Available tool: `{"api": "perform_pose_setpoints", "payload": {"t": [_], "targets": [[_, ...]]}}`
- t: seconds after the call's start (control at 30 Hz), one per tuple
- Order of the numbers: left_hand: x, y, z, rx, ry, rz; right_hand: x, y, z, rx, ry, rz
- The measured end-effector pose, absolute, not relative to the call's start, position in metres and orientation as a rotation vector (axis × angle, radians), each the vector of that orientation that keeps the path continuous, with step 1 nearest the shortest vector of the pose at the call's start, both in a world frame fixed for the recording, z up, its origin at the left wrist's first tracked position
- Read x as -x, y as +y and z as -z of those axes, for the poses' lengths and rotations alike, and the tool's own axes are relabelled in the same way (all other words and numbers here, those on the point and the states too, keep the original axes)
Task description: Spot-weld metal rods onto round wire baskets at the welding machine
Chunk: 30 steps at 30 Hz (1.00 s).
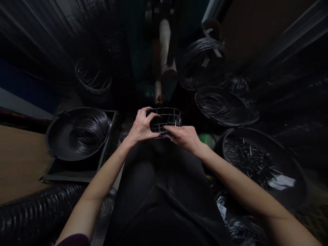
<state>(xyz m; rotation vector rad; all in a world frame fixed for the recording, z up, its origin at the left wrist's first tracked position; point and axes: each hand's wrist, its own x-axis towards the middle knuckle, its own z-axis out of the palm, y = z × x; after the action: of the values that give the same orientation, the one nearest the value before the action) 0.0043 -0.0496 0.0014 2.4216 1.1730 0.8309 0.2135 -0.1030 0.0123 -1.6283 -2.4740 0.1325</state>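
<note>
A small round wire basket (169, 111) of thin metal rods is held in front of me, just beyond my knees. My left hand (142, 126) grips its left side, thumb low and fingers curled over the upper edge. My right hand (186, 136) is at the lower right front of the basket, with fingers pressed together against its wires. Whether the right fingers also pinch a small piece of wire is too dark to tell. Behind the basket stands a dark green machine (143, 75) with a pale cylindrical part (165, 37).
To the left, a black basin (58, 136) holds a coil of wire (89, 133). On the right, one basin (294, 171) contains many short metal rods (248, 157) and a white paper (282, 182); another basin (243, 118) holds wire rings (211, 104). More wire hoops (93, 77) stand at the back left.
</note>
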Motion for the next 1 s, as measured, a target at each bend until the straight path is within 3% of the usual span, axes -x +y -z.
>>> {"api": "perform_pose_setpoints", "payload": {"t": [0.43,0.77,1.0], "targets": [[-0.004,-0.017,-0.001,-2.329,1.147,-0.86,-0.215,-0.07,-0.033,1.498,-2.608,0.172],[-0.004,0.001,-0.007,-2.298,1.18,-0.864,-0.213,-0.052,-0.042,1.499,-2.624,0.196],[-0.005,0.011,-0.017,-2.247,1.185,-0.729,-0.212,-0.052,-0.042,1.577,-2.517,0.042]]}}
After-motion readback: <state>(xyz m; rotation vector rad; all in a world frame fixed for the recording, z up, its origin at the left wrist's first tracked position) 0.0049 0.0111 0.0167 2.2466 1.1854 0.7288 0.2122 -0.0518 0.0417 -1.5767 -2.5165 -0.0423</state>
